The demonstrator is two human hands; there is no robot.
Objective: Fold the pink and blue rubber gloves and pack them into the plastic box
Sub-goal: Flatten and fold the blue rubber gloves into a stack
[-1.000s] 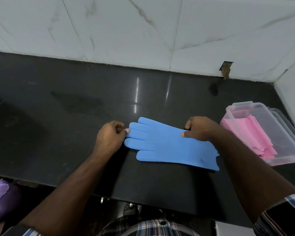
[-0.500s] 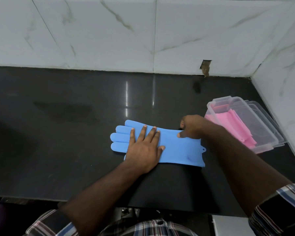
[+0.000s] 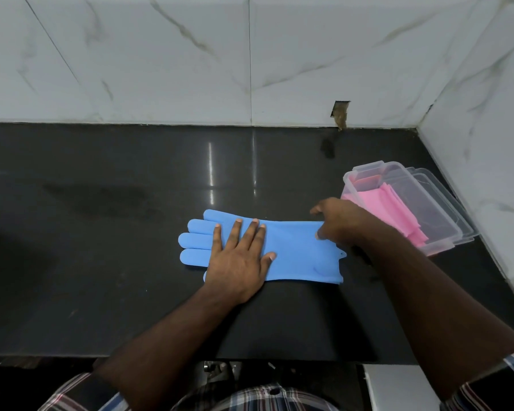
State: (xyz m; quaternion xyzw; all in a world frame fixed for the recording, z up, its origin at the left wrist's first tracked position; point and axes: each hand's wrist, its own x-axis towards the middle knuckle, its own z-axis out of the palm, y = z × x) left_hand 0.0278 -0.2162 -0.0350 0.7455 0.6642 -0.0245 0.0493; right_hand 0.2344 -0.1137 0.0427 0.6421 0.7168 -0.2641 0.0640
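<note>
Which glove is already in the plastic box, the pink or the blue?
The pink glove: it lies folded inside the plastic box. The blue glove is flat on the counter under both hands.

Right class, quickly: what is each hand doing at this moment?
Left hand: open, palm flat, pressing the blue glove onto the counter.
Right hand: fingers curled at the glove's cuff end; whether it actually grips cannot be told.
</note>
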